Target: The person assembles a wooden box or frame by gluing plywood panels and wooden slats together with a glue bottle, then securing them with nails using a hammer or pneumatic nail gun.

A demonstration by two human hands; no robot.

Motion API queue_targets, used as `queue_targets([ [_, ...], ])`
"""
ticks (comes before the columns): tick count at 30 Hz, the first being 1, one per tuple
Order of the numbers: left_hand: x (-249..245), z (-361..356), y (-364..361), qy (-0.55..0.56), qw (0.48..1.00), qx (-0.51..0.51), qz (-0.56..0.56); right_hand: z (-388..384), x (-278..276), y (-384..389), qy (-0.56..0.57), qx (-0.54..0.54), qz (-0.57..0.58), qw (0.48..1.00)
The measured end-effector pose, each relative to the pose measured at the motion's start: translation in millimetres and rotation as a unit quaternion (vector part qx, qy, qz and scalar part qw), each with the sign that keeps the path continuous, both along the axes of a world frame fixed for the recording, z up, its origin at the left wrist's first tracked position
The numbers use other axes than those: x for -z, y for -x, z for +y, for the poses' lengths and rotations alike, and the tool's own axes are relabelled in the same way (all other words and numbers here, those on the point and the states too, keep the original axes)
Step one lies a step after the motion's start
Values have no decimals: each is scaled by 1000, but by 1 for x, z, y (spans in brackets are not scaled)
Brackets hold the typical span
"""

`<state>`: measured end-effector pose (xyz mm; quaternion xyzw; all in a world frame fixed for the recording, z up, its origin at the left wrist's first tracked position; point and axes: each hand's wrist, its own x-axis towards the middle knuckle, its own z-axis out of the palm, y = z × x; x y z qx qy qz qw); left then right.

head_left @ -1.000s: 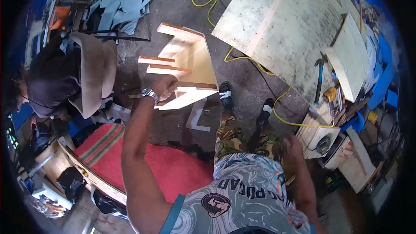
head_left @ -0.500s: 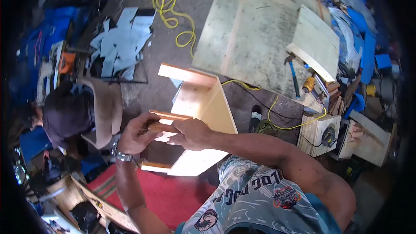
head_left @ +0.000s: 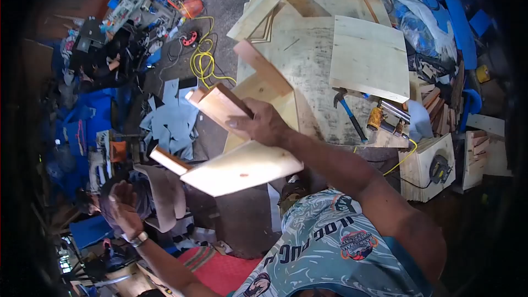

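Observation:
A wooden frame, with a pale panel and several boards projecting from it, is held up in front of me and tilted. My right hand grips its middle board, fingers over the top face. Off to the lower left, my left hand, with a metal watch at the wrist, is raised with its fingers stretched out. It holds nothing and is apart from the frame.
A large plywood sheet lies ahead, bearing a hammer, a yellow nail gun and a plywood panel. A yellow hose coils on the floor near grey scraps. A brown chair stands at left.
My left hand has let go of the frame and moved down and left, opening. My right hand has raised and turned the frame forward. The view has shifted.

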<state>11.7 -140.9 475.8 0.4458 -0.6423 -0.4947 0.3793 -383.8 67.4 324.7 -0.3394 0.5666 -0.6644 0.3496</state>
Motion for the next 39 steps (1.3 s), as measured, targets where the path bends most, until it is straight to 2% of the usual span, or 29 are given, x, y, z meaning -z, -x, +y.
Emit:
queue_targets([
  [1,9,5,10,-22,999,-17,15,-7,17,11,50,19,1,999],
  [3,44,9,25,-35,998,-43,-10,-5,54,41,33,21,22,999],
  [5,72,25,52,-42,994,-12,-98,12,88,67,-30,-30,-113,993],
  [7,122,28,60,7,979,71,-188,39,104,77,-95,19,32,995],
  [9,169,27,78,-111,982,32,-150,65,159,74,-145,34,120,981],
  [11,218,17,85,-124,967,59,-216,93,176,66,-154,40,85,984],
  [13,272,-2,80,-36,951,112,-285,113,189,69,-158,43,48,985],
  [15,307,-23,85,-71,953,139,-259,134,210,71,-201,50,11,978],
  [17,319,-41,107,-47,944,184,-271,153,242,68,-281,63,-16,958],
  [18,323,-48,125,-43,947,198,-249,155,243,62,-297,87,42,950],
  [21,318,-59,172,-46,935,261,-235,146,215,40,-299,205,142,921],
  [22,320,-62,180,-69,933,285,-208,141,194,35,-326,202,148,912],
  [25,328,-72,204,-122,917,354,-139,139,162,26,-265,253,87,926],
  [27,336,-75,209,-150,899,389,-131,140,149,27,-299,225,93,923],
  [28,355,-78,207,-176,895,409,-27,142,149,32,-307,216,81,923],
  [30,350,-80,209,-148,896,414,-61,139,145,39,-332,206,22,920],
  [35,346,-73,199,-39,910,397,-113,146,155,35,-316,202,37,926],
  [36,338,-68,194,-48,901,411,-131,149,154,34,-313,196,52,928],
  [39,324,-44,180,-85,911,396,-79,167,169,39,-289,191,64,936],
])
